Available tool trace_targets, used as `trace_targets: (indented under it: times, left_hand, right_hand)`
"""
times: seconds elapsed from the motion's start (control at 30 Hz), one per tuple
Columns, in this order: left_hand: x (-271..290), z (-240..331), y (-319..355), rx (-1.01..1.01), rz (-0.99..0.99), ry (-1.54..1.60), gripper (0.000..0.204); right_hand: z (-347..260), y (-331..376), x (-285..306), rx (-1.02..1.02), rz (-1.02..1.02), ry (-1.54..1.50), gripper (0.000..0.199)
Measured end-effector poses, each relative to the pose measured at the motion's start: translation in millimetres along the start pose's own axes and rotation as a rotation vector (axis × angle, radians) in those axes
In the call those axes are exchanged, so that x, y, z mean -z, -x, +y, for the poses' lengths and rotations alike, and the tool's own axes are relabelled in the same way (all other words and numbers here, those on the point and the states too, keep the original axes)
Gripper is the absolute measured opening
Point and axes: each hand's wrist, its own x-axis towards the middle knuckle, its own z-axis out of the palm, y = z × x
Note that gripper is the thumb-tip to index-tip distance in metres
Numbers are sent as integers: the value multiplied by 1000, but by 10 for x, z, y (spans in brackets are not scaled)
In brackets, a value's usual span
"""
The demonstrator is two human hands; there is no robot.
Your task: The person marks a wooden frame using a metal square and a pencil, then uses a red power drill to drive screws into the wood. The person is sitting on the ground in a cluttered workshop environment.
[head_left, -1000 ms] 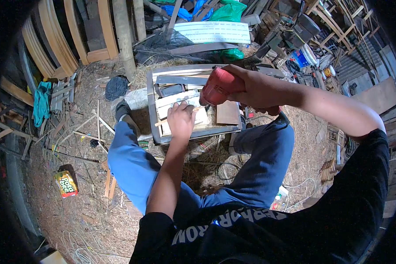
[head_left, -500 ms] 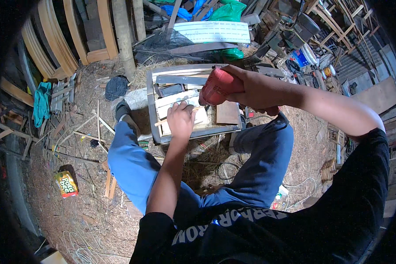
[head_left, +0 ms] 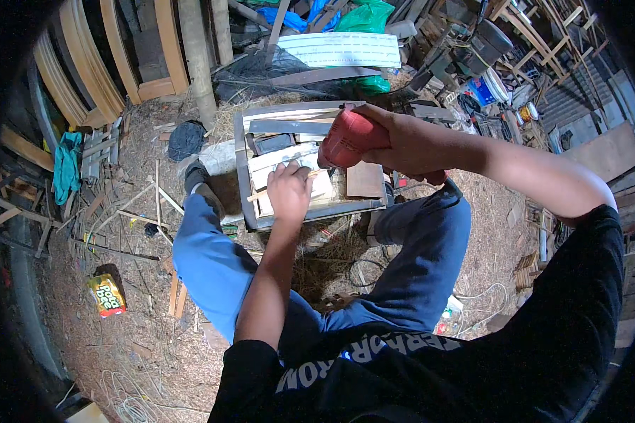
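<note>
Grey frame tray [head_left: 241,169] at 12 o'clock before your knees, holding pale wood pieces [head_left: 289,156] | your left hand [head_left: 289,192] pressed flat on them, fingers spread | your right hand [head_left: 402,141] clasps red power tool [head_left: 346,137], tip down at the wood.

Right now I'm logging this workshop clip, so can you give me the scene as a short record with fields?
setting: cluttered workshop, floor covered in wood shavings and straw
left hand: left hand pressed flat on pale wood pieces inside the frame
right hand: right hand gripping a red power tool, tip down at the wood
workpiece: grey wooden frame on the ground between the person's legs
nearby: yellow packet, white cable, teal cloth
</note>
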Motion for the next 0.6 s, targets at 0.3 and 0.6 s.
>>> trace_targets:
  times: [0.3,0.6]
  left_hand:
    - [1,-1,2,-10,16,6,25]
    - [-3,14,-9,-13,9,-1,25]
  right_hand:
    - [-189,0,66,-142,-59,-37,77]
    - [-148,14,32,-137,-43,-38,77]
